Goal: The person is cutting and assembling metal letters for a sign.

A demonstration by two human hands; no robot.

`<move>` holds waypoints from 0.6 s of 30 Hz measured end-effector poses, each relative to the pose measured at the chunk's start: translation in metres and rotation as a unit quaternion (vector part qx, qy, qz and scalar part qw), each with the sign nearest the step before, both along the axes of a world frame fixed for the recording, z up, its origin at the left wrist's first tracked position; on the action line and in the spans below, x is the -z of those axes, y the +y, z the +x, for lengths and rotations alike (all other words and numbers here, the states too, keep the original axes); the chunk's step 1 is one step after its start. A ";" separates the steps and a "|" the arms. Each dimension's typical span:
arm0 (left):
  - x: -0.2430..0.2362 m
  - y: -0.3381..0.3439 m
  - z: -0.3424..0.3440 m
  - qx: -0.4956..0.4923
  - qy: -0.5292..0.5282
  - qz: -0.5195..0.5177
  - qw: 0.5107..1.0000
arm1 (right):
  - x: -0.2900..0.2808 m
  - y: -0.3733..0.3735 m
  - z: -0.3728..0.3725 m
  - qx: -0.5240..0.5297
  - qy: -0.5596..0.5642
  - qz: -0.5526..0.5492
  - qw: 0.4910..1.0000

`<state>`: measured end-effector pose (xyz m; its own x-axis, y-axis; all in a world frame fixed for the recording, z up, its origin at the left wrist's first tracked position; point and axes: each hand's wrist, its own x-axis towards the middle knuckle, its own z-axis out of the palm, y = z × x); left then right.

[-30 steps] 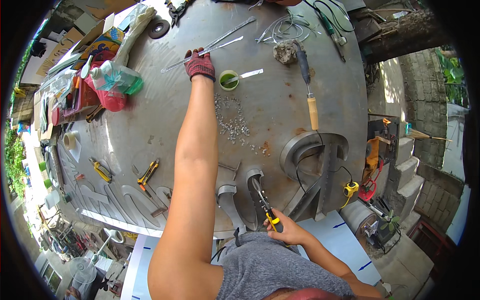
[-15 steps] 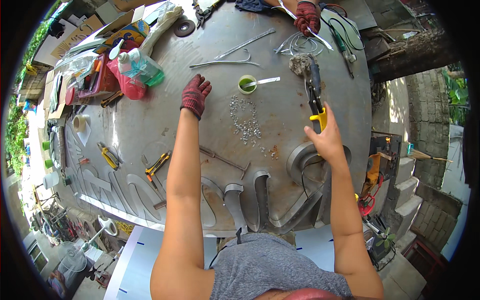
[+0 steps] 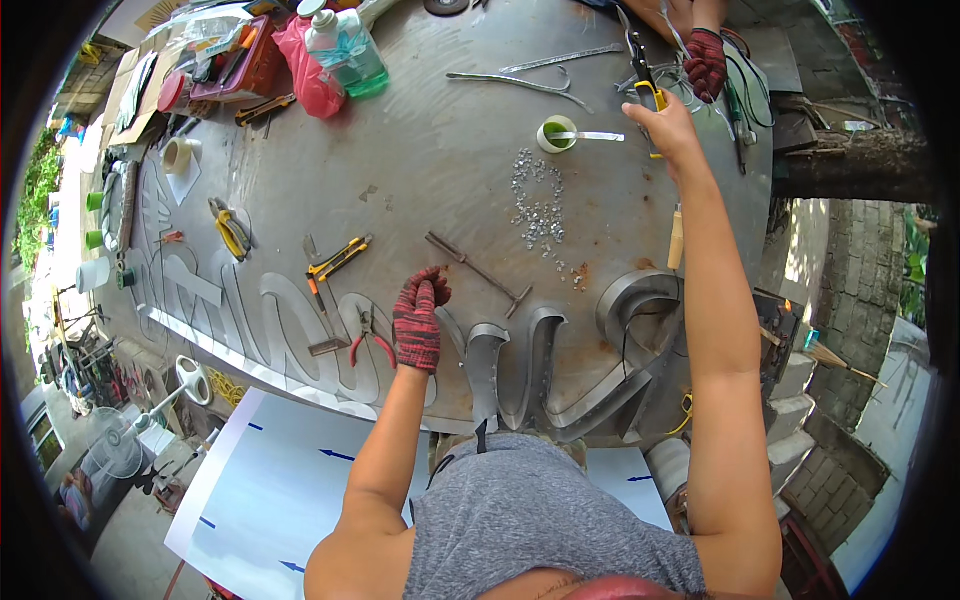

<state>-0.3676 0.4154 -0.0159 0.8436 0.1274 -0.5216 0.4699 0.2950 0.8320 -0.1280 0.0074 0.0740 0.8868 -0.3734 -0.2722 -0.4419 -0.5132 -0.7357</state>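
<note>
My bare right hand (image 3: 668,132) is closed around yellow-handled metal snips (image 3: 648,88), the dark jaws pointing to the far side of the table. My left hand (image 3: 420,322), in a red and black knit glove, hovers over the near part of the table with its fingers curled and nothing visible in them. Beside it lie red-handled pliers (image 3: 368,340) and a rusty T-shaped bar (image 3: 480,272). Just past the snips, a co-worker's gloved hand (image 3: 706,64) grips a thin pale metal strip. A green-lined cup (image 3: 556,134) with a flat stick (image 3: 600,136) stands left of the snips.
Small metal bits (image 3: 538,205) are scattered mid-table. Bent metal letter shapes (image 3: 515,375) line the near edge. A yellow-handled cutter (image 3: 340,258) and yellow pliers (image 3: 232,230) lie left. Farther back are a green-liquid bottle (image 3: 350,55) and a red box (image 3: 240,72). A wooden handle (image 3: 676,238) lies by my right forearm.
My right hand has moved farther out with the snips, toward the co-worker's hand. My left hand has drawn back toward me, its fingers curling. The view has shifted.
</note>
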 end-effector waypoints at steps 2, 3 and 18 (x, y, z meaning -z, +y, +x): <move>-0.015 -0.006 -0.012 -0.001 -0.020 0.009 1.000 | 0.002 0.005 0.014 0.000 0.019 0.026 0.999; -0.017 -0.001 -0.018 -0.008 -0.018 0.009 1.000 | 0.000 0.002 0.020 -0.007 0.021 0.026 0.999; -0.006 0.068 -0.086 -0.024 0.020 0.006 0.999 | 0.016 -0.012 0.042 -0.039 0.102 0.048 0.993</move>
